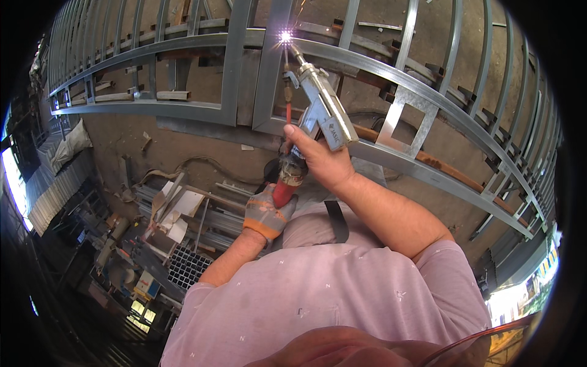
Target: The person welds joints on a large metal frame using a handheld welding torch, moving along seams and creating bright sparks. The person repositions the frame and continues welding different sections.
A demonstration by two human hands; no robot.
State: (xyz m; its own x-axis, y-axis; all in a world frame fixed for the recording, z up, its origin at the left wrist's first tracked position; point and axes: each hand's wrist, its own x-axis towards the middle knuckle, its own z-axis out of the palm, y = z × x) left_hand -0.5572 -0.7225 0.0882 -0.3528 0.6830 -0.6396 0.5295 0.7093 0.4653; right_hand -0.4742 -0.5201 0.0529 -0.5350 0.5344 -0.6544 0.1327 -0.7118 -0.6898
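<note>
My bare right hand (327,162) is wrapped round the handle of a silver-grey welding gun (324,101), its thumb up along the grip. Lower down, my left hand (266,211), in a grey and orange glove, closes on the red sleeve (284,192) at the gun's rear end. A thin red wire feed tube (288,110) runs beside the gun toward its nozzle. At the nozzle's tip a bright violet-white arc (285,38) burns against an upright of the galvanised metal frame (264,101), throwing a few sparks upward. The glare hides the joint itself.
Another barred metal panel (229,92) adjoins at the left. A square plate with a cut-out (406,122) sits on the right side of the frame. Lower left lie stacked square tubes (188,267), metal offcuts and a white sheet (186,202). A cable (208,160) curves across the floor.
</note>
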